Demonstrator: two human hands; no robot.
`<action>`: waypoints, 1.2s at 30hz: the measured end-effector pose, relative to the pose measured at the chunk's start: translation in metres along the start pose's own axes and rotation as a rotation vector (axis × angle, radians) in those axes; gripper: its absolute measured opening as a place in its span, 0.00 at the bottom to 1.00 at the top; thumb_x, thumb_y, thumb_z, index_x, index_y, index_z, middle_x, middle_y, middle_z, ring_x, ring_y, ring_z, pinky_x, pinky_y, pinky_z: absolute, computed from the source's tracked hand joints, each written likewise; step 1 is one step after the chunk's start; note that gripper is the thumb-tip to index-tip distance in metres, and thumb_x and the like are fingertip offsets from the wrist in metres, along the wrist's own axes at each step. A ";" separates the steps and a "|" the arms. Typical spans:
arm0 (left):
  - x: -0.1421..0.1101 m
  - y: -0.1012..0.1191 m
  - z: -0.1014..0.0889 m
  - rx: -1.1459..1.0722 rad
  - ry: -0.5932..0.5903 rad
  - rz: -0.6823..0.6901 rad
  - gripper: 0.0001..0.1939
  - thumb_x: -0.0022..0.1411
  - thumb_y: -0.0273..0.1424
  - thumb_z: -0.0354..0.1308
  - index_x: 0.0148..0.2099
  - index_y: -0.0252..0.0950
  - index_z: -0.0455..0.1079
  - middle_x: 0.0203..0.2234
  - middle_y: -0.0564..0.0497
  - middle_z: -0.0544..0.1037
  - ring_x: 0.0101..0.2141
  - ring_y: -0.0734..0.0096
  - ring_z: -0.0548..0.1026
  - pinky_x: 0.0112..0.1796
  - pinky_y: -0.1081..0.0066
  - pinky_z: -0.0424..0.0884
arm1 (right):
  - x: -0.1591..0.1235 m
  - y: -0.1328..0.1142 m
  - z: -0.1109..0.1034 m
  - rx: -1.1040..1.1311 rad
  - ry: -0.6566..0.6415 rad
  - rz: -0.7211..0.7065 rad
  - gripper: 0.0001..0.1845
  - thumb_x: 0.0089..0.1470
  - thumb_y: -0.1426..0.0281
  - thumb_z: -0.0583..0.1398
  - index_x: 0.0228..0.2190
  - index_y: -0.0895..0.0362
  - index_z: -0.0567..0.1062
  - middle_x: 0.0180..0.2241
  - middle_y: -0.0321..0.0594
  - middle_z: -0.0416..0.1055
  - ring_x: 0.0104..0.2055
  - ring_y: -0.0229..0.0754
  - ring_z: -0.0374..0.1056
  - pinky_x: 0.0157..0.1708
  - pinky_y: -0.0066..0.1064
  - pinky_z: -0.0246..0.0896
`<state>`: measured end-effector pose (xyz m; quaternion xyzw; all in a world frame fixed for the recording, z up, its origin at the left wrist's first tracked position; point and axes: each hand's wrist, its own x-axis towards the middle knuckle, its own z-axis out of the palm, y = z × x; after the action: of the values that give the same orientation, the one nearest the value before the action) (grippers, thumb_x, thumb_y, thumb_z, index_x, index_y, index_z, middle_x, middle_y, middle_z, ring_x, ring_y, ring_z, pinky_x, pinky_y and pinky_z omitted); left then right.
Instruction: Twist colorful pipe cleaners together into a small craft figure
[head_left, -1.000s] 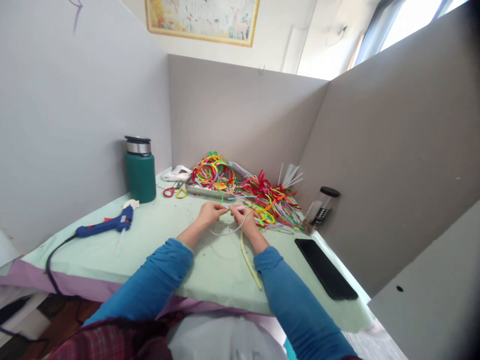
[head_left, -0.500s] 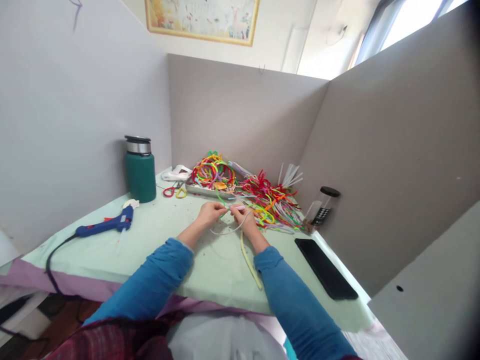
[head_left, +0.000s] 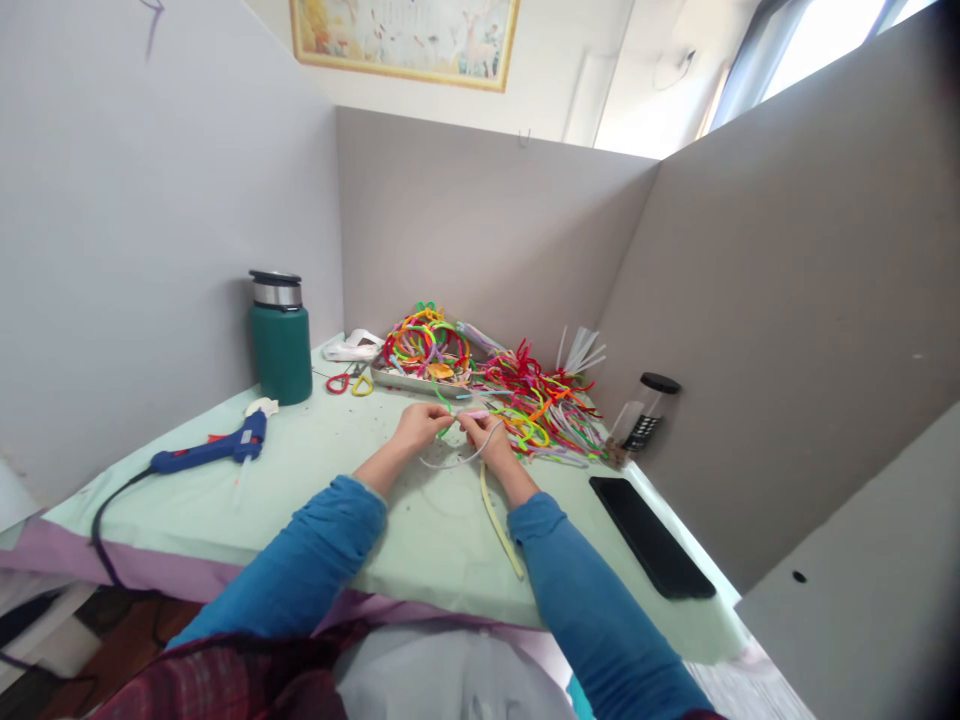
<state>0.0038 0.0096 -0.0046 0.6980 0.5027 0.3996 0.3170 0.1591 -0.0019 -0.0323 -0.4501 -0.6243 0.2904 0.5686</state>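
Over the middle of the table my left hand (head_left: 421, 425) and my right hand (head_left: 486, 437) meet almost fingertip to fingertip. My left fingers pinch a green pipe cleaner (head_left: 441, 394), whose end sticks up beyond them. Between my right thumb and fingers is a pale lilac pipe cleaner (head_left: 461, 462); it curves down and loops to the left below the hands. The exact spot where the pieces meet is hidden by the fingertips. A yellow strip (head_left: 498, 525) lies on the table under my right wrist.
Behind the hands are a metal tray (head_left: 420, 383) of colourful craft pieces and a heap of pipe cleaners (head_left: 536, 385). At left stand a green bottle (head_left: 281, 350) and a blue glue gun (head_left: 214, 450); scissors (head_left: 361, 385) lie nearby. A black phone (head_left: 651, 537) lies right, near a clear jar (head_left: 643, 415).
Both hands stay in nearly the same place. My right fingertips have shifted very slightly; the pipe cleaners are still held.
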 end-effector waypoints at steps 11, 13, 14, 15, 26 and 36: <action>0.008 -0.008 0.002 0.016 0.052 0.019 0.11 0.51 0.36 0.59 0.32 0.33 0.77 0.19 0.52 0.74 0.22 0.74 0.67 0.25 0.75 0.60 | -0.002 0.004 0.001 -0.176 -0.098 -0.009 0.18 0.47 0.58 0.59 0.17 0.59 0.73 0.16 0.36 0.67 0.20 0.36 0.60 0.22 0.27 0.52; 0.008 -0.009 0.003 0.023 0.059 0.017 0.11 0.51 0.35 0.59 0.32 0.33 0.77 0.19 0.51 0.74 0.23 0.73 0.68 0.25 0.75 0.61 | 0.001 0.011 0.000 -0.222 -0.067 0.006 0.15 0.48 0.61 0.59 0.19 0.59 0.75 0.18 0.37 0.69 0.21 0.37 0.62 0.24 0.27 0.54; 0.008 -0.009 0.003 0.024 0.065 0.018 0.11 0.51 0.35 0.59 0.32 0.33 0.77 0.19 0.51 0.75 0.23 0.73 0.68 0.26 0.74 0.61 | 0.002 0.015 -0.001 -0.253 -0.042 0.011 0.15 0.48 0.62 0.58 0.19 0.59 0.75 0.18 0.37 0.70 0.22 0.37 0.63 0.24 0.27 0.54; 0.008 -0.009 0.003 0.025 0.068 0.020 0.11 0.51 0.35 0.59 0.32 0.32 0.77 0.20 0.51 0.75 0.24 0.72 0.69 0.26 0.74 0.61 | 0.004 0.019 -0.002 -0.281 -0.014 0.011 0.15 0.48 0.62 0.58 0.19 0.59 0.74 0.18 0.36 0.69 0.22 0.37 0.63 0.25 0.27 0.54; 0.010 -0.010 0.004 0.029 0.028 0.066 0.10 0.50 0.35 0.60 0.29 0.33 0.76 0.21 0.52 0.75 0.25 0.74 0.68 0.26 0.75 0.61 | 0.000 -0.003 0.000 0.062 -0.027 0.045 0.19 0.44 0.54 0.62 0.23 0.59 0.72 0.14 0.31 0.60 0.17 0.33 0.53 0.18 0.27 0.48; 0.000 -0.001 0.003 -0.284 -0.128 -0.096 0.15 0.49 0.40 0.63 0.29 0.31 0.72 0.08 0.60 0.58 0.12 0.82 0.53 0.18 0.75 0.47 | -0.003 -0.011 -0.003 0.126 -0.040 0.019 0.19 0.45 0.55 0.62 0.20 0.58 0.70 0.13 0.30 0.57 0.17 0.32 0.51 0.18 0.26 0.45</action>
<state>0.0063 0.0101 -0.0070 0.6454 0.4525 0.4059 0.4626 0.1592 -0.0098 -0.0238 -0.4135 -0.6117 0.3436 0.5804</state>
